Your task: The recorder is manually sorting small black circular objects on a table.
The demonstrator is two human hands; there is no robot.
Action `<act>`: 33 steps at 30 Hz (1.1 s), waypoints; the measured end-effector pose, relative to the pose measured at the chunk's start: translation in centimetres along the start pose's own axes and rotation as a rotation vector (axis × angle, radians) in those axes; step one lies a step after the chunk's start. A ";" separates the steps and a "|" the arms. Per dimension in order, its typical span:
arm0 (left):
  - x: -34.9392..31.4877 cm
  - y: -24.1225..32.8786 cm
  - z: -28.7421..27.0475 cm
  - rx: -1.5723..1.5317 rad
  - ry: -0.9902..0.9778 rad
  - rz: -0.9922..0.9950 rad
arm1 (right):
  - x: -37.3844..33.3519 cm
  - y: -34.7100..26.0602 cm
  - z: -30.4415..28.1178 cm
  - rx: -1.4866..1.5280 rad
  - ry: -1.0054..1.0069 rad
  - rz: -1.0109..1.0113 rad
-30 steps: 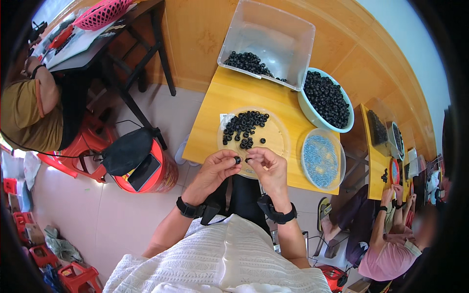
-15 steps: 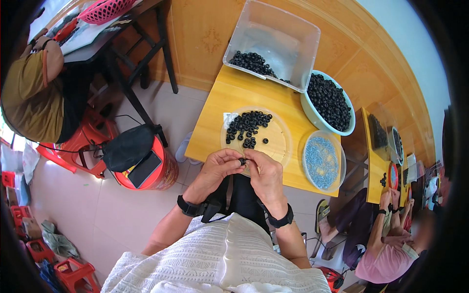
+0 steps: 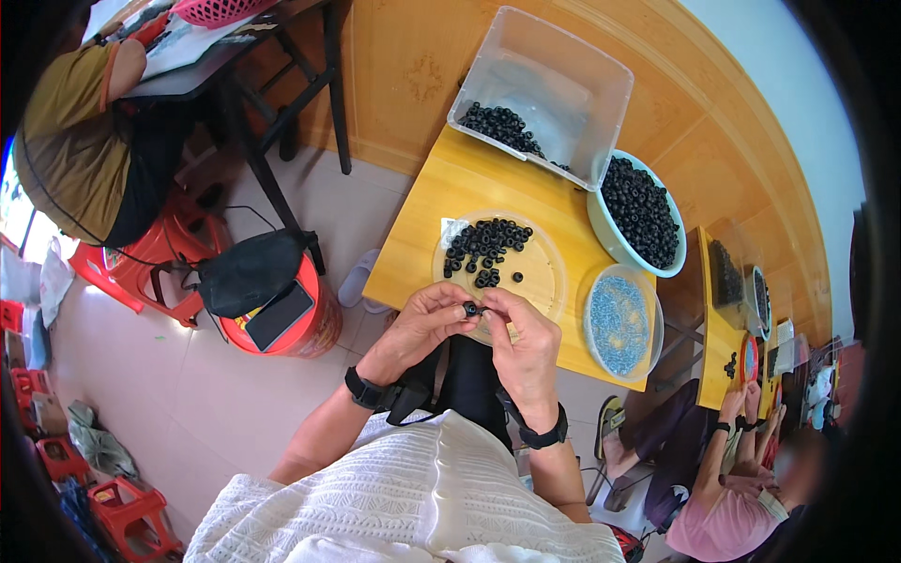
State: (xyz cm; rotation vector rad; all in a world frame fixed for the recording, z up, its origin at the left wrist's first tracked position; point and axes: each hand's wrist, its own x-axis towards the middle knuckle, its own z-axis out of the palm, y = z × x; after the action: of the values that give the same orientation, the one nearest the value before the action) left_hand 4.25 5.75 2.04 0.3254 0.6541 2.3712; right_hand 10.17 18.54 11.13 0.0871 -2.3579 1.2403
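Note:
Above the near edge of the yellow table, my two hands meet in front of my body. My left hand (image 3: 420,330) pinches a small black ring-shaped part (image 3: 470,308) between thumb and fingertips. The fingertips of my right hand (image 3: 526,347) are pressed together against the right side of that part; whatever they hold is too small to make out. Just beyond my hands lies a round clear tray (image 3: 544,272) with a loose cluster of black ring-shaped parts (image 3: 486,242), one lying apart. To the right, a round clear dish (image 3: 654,345) holds many tiny light-blue pieces (image 3: 618,324).
A clear plastic bin (image 3: 563,80) with black parts stands at the table's back, beside a pale blue bowl (image 3: 601,225) heaped with them. Left on the floor, a red bucket (image 3: 324,324) carries a black bag and phone. Co-workers sit left and right.
My fingers have shifted slightly, and the black part now shows more clearly between them. My right hand has turned a little, with its fingers further up. The whole view has shifted slightly.

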 end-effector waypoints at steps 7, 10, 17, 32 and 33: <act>-0.3 0.4 0.3 0.070 0.051 -0.003 | 0.1 0.2 0.4 -0.115 -0.042 -0.090; -0.4 0.4 0.3 0.128 0.073 0.009 | 0.1 0.2 0.4 -0.151 -0.056 -0.118; -0.3 -0.1 0.2 0.235 0.099 0.022 | -0.1 0.1 0.7 -0.254 -0.088 -0.079; -0.3 -0.3 0.3 0.067 0.055 0.032 | 0.3 0.1 0.1 -0.047 -0.076 0.116; -0.3 -0.3 0.3 0.047 0.036 0.030 | 0.4 0.1 0.1 -0.084 -0.073 0.071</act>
State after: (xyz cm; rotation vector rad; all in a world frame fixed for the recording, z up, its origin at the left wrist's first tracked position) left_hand 4.72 5.88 2.08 0.3156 0.7275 2.3984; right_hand 9.80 18.61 11.16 0.0216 -2.4925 1.1868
